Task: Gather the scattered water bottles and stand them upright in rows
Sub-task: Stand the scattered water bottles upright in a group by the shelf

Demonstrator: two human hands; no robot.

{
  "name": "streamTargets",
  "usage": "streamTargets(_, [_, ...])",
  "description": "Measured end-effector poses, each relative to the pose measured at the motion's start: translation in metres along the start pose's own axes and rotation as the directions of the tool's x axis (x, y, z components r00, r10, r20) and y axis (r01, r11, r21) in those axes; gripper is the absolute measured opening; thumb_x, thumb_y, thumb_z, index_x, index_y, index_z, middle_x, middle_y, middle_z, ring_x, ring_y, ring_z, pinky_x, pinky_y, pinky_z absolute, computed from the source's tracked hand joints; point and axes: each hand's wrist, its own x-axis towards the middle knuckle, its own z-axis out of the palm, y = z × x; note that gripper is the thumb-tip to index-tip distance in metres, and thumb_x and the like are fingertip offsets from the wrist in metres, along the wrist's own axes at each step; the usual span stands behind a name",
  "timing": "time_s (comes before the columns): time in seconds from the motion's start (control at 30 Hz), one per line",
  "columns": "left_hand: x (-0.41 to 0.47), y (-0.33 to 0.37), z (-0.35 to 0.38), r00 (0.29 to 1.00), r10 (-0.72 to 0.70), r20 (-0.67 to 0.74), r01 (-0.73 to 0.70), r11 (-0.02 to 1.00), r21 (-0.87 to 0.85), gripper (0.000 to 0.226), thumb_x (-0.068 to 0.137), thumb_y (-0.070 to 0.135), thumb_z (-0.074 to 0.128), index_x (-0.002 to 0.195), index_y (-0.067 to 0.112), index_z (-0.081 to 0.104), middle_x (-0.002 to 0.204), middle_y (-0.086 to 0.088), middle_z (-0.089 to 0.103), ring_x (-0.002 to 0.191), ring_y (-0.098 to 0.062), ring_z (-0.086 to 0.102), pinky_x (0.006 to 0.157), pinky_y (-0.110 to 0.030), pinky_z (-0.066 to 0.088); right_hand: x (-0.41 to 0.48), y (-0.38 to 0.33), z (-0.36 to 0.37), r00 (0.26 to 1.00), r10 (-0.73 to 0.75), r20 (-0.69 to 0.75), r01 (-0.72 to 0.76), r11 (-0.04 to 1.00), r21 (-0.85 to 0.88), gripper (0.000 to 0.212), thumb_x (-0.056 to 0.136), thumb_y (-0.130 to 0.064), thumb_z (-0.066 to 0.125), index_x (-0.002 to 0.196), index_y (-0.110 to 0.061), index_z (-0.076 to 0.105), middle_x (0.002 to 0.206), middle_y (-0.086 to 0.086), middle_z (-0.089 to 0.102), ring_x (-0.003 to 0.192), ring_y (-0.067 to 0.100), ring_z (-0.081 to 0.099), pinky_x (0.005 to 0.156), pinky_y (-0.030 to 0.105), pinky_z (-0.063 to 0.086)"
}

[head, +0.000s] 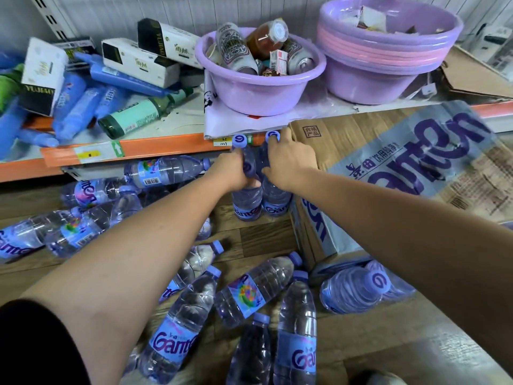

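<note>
Two clear water bottles with purple caps stand upright side by side on the wooden floor, under the shelf edge and next to a cardboard box. My left hand (236, 172) is wrapped around the left upright bottle (247, 204). My right hand (286, 162) grips the neck of the right upright bottle (276, 202). Several more bottles lie on their sides: a group at the left (83, 226), one under the shelf (166, 172), and a pile in front of me (255, 293).
A cardboard water case (388, 173) stands right of the upright bottles, with a wrapped bottle pack (358, 290) below it. The orange-edged shelf (133, 151) above holds purple basins (261, 81), tissue boxes and blue bottles.
</note>
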Motion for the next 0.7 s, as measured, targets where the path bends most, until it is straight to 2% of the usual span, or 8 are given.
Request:
streamTargets(0.07, [-0.004,-0.004,-0.004,0.998,0.004,0.061,-0.008,0.998,0.065,0.076,0.07,0.045,0.076,0.13,0.009,0.048,0.123,-0.013,0.06,0.111,-0.031,0.057,0.09,-0.036,0.049,-0.01,-0.005,-0.001,0.981,-0.139,-0.134,0.128,0.987,-0.093,0.041,0.09,-0.024,0.055,0.127,-0.009,0.047,0.127,0.013,0.045,0.1,0.032,0.06,0.061,0.033,0.036])
streamTargets(0.13, [-0.013,-0.011,-0.006,0.986,-0.028,0.166,-0.002,0.984,0.18,0.061,0.076,0.05,0.069,0.124,0.014,0.056,0.118,-0.011,0.063,0.11,-0.03,0.058,0.092,-0.035,0.047,-0.021,-0.013,0.004,0.962,-0.247,-0.113,0.237,0.967,-0.097,0.028,0.09,-0.022,0.051,0.116,-0.01,0.055,0.118,0.011,0.056,0.094,0.031,0.062,0.061,0.032,0.035])
streamTargets(0.3, [-0.03,-0.035,0.011,0.912,-0.156,0.38,-0.032,0.895,0.444,0.043,0.09,0.049,0.052,0.093,0.006,0.059,0.083,-0.008,0.056,0.08,-0.026,0.053,0.07,-0.035,0.047,-0.043,-0.027,0.042,0.886,-0.308,0.345,0.341,0.939,-0.037,0.023,0.091,-0.021,0.048,0.106,-0.011,0.063,0.109,0.008,0.064,0.096,0.031,0.063,0.065,0.03,0.04])
streamTargets(0.4, [-0.032,-0.049,0.03,0.853,-0.135,0.505,-0.13,0.88,0.456,0.056,0.09,0.052,0.049,0.105,-0.001,0.062,0.095,-0.014,0.059,0.082,-0.026,0.051,0.078,-0.037,0.047,-0.045,-0.031,0.071,0.693,-0.283,0.663,0.407,0.913,-0.035,0.028,0.09,-0.015,0.048,0.113,-0.007,0.062,0.116,0.011,0.063,0.08,0.024,0.056,0.057,0.027,0.04])
streamTargets(0.47, [-0.032,-0.056,0.041,0.819,-0.132,0.558,-0.185,0.861,0.475,0.057,0.089,0.052,0.05,0.109,-0.001,0.061,0.109,-0.017,0.063,0.091,-0.03,0.056,0.088,-0.038,0.048,-0.047,-0.034,0.081,0.603,-0.285,0.745,0.485,0.873,-0.059,0.03,0.09,-0.008,0.049,0.118,-0.003,0.06,0.117,0.014,0.062,0.065,0.019,0.047,0.045,0.025,0.033])
streamTargets(0.6, [-0.026,-0.064,0.059,0.799,-0.118,0.589,-0.238,0.838,0.492,0.045,0.091,0.038,0.055,0.117,0.002,0.059,0.12,-0.015,0.063,0.098,-0.031,0.058,0.089,-0.036,0.047,-0.051,-0.041,0.093,0.384,-0.253,0.888,0.668,0.74,-0.078,0.008,0.091,-0.008,0.055,0.094,-0.002,0.06,0.085,0.007,0.053,0.061,0.014,0.045,0.032,0.019,0.036])
streamTargets(0.63, [-0.025,-0.064,0.062,0.78,-0.12,0.614,-0.254,0.836,0.486,0.044,0.091,0.035,0.057,0.121,0.003,0.059,0.122,-0.014,0.062,0.095,-0.028,0.057,0.091,-0.036,0.047,-0.051,-0.043,0.099,0.321,-0.211,0.924,0.704,0.705,-0.083,0.008,0.093,-0.009,0.054,0.089,-0.005,0.059,0.088,0.006,0.051,0.06,0.011,0.043,0.033,0.015,0.036])
streamTargets(0.7, [-0.023,-0.065,0.07,0.721,-0.147,0.677,-0.273,0.838,0.473,0.052,0.088,0.035,0.062,0.129,0.006,0.054,0.129,-0.012,0.059,0.104,-0.027,0.057,0.095,-0.033,0.045,-0.051,-0.041,0.109,0.248,-0.16,0.955,0.748,0.659,-0.084,0.018,0.093,-0.01,0.055,0.109,-0.005,0.062,0.105,0.006,0.048,0.071,0.012,0.049,0.045,0.016,0.04])
